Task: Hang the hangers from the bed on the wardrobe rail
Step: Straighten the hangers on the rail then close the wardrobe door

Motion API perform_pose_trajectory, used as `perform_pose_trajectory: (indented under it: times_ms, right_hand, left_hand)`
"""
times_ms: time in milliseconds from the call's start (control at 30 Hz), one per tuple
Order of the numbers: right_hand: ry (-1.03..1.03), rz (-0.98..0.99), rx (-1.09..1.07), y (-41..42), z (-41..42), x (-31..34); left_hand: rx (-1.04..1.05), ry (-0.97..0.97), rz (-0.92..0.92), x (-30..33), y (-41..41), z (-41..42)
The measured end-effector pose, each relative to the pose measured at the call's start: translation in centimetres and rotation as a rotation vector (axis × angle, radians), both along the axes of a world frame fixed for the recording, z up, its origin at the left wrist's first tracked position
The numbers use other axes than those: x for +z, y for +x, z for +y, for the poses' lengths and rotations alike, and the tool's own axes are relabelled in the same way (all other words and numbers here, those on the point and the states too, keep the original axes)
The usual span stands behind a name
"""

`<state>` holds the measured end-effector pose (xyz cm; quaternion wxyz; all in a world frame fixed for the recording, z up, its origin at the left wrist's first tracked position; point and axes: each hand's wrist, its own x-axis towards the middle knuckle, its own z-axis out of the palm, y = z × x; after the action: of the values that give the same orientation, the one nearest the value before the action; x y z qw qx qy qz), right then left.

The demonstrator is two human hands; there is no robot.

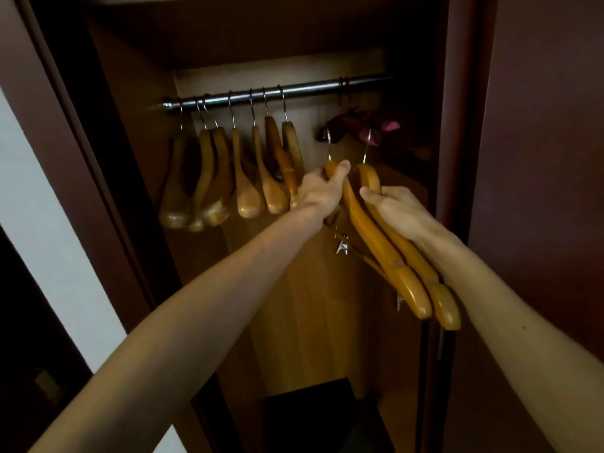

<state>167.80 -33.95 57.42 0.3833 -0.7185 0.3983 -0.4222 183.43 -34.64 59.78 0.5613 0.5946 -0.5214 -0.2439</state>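
I see both forearms stretched forward into the dark brown wardrobe (464,125). My left hand (322,191) curls round the top of one orange wooden hanger (376,243) – my right hand (402,210) clasps the second wooden hanger (438,295) beside it. Both hangers slope down toward 5 o'clock, below the shiny metal rail (294,91). At 10 o'clock, seven hanging wooden hangers (248,171) are on the rail.
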Motion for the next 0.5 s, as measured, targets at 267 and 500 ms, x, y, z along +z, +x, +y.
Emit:
perform_pose_trajectory:
  times_ms: [267,500]
  right_hand:
    - [-0.199,0.203,-0.138,4.5,-6.3,7.0]
    - [-0.345,0.357,-0.235,7.9,-11.9,11.0]
  left_hand:
    - [0.157,-0.012,-0.115,8.5,3.1,-4.8]
    - [0.162,0.014,-0.159,11.2,4.9,-10.1]
